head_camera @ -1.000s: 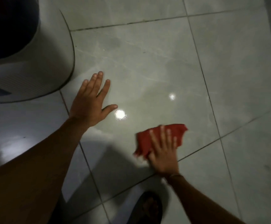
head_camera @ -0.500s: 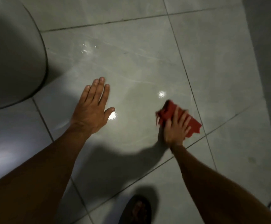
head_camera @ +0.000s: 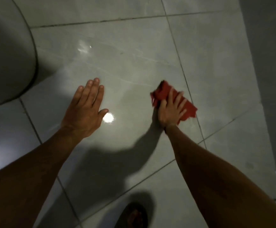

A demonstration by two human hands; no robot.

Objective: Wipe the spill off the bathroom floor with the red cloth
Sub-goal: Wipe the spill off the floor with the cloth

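The red cloth (head_camera: 187, 107) lies crumpled on the grey tiled floor (head_camera: 134, 51), right of centre. My right hand (head_camera: 171, 111) presses down on it with fingers spread, covering its middle. My left hand (head_camera: 84, 111) rests flat on the tile to the left, fingers together, holding nothing. A faint wet streak (head_camera: 83, 46) glints on the tile beyond my left hand; a pale smeared film spreads across the tile between the hands.
A large rounded grey fixture (head_camera: 7, 51) fills the upper left. A grey wall (head_camera: 269, 63) runs down the right side. My sandalled foot (head_camera: 134, 216) shows at the bottom edge. A bright light reflection (head_camera: 108, 117) sits by my left thumb.
My right hand has swept the red cloth from near my body up and to the right across the tile. My left hand has stayed planted flat.
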